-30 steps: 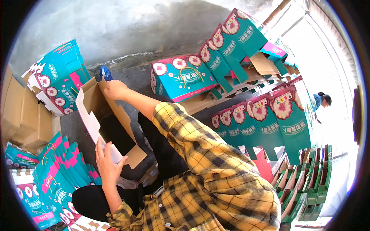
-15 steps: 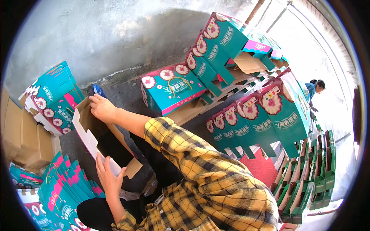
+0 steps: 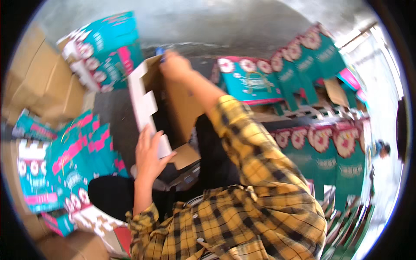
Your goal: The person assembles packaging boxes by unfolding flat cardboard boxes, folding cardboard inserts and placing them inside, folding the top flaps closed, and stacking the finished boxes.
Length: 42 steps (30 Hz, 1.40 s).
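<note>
An open cardboard box (image 3: pixel 183 107), brown inside with a white notched flap along its left side, stands in front of me. My left hand (image 3: pixel 149 157) grips the flap at its near end, thumb apart from the fingers. At the far end my right hand (image 3: pixel 175 66) is closed over the top edge, slightly smeared by motion. A small blue object (image 3: pixel 160 51) shows beside the right hand; its kind is unclear. Flat teal and pink cartons (image 3: pixel 76 149) lie fanned out in a pile left of my left hand.
More teal cartons (image 3: pixel 108 41) lean at the far left beside brown cardboard boxes (image 3: pixel 47 73). On the right stand rows of folded teal boxes (image 3: pixel 323 162), with a handled teal box (image 3: pixel 251 84) behind. A grey wall (image 3: pixel 208 21) closes the back. Another person (image 3: pixel 380 149) is at the far right.
The whole view has swung left, so the scene appears farther right. Both hands keep their places on the box, which looks turned more upright in the picture.
</note>
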Each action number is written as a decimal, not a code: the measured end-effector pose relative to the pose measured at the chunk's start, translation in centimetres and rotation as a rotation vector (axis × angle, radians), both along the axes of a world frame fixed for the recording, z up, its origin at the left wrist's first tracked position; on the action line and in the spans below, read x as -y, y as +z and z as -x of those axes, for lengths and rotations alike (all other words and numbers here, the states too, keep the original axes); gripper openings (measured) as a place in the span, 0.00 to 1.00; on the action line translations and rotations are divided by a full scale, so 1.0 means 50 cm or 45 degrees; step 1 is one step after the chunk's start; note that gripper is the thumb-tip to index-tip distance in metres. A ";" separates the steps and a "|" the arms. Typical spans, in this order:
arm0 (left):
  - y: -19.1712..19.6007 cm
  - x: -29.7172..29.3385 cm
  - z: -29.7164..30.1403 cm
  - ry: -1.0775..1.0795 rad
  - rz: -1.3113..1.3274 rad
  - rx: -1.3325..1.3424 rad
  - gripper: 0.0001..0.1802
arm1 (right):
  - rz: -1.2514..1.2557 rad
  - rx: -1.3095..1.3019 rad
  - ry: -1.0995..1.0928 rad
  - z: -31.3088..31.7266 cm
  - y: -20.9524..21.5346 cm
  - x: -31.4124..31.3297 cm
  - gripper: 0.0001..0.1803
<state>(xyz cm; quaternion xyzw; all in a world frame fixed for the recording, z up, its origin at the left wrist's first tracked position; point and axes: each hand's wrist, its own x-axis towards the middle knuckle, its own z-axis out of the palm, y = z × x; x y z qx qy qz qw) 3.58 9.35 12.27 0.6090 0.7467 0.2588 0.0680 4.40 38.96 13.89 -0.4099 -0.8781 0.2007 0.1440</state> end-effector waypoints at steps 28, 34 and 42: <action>-0.036 0.007 0.024 -0.163 0.041 0.189 0.32 | -0.054 0.197 0.422 0.001 -0.045 -0.093 0.29; -0.067 -0.013 -0.042 0.151 -0.107 -0.068 0.30 | -0.278 0.438 0.400 -0.003 -0.038 -0.075 0.34; -0.102 -0.059 -0.085 0.313 -0.146 -0.451 0.23 | -0.228 0.533 0.336 -0.018 -0.016 -0.033 0.35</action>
